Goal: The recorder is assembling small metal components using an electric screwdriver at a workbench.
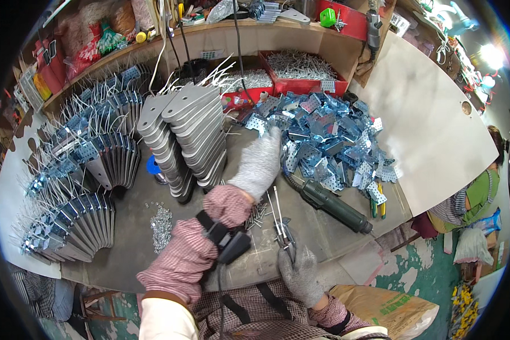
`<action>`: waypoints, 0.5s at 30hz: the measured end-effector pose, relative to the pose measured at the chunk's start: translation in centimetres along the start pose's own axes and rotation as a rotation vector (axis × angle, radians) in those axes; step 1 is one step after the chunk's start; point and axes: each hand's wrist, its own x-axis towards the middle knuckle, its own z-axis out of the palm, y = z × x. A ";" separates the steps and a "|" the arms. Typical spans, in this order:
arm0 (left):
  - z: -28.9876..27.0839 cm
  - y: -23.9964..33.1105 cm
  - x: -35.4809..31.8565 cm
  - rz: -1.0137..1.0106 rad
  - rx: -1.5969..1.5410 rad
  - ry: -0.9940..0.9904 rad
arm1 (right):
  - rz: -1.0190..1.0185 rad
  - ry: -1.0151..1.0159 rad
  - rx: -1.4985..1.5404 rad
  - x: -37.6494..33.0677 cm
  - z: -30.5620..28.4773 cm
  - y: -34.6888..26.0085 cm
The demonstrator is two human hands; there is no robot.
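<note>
My left hand (259, 164), in a grey knit glove, reaches forward to the near left edge of a heap of blue-filmed perforated metal plates (337, 141). Its fingertips meet the heap, and I cannot make out what is between them. Close to the table's front edge, my right hand (301, 276), gloved alike, is closed on a small dark metal part with two white wires (285, 235) pointing away from me. Loose screws (258, 215) lie between the two hands. A dark green electric screwdriver (335, 207) rests to the right of them.
Stacked grey metal plates (195, 130) stand left of centre. Rows of wired blue-and-grey assemblies (76, 226) fill the left side. Small nuts (161, 228) lie in a pile nearby. Red bins (303, 71) of screws sit behind; pliers (378, 208) lie at right. Cables hang down behind the stacks.
</note>
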 end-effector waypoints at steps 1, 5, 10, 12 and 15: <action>-2.5 0.8 -0.4 -0.064 0.000 -0.029 | 0.067 0.010 0.083 0.3 -0.5 -0.6; -10.3 -1.1 -8.0 -0.212 -0.336 -0.169 | 0.045 -0.020 0.013 -0.8 -1.5 0.6; -11.4 -7.3 -20.4 -0.467 -0.865 -0.417 | -0.014 -0.043 0.207 0.5 -1.4 -1.2; -11.7 -7.2 -21.4 -0.500 -0.921 -0.286 | 0.062 -0.078 0.399 1.1 -0.2 -2.2; -12.4 -4.9 -19.7 -0.414 -0.887 -0.124 | 0.285 -0.202 0.667 1.3 1.4 -3.4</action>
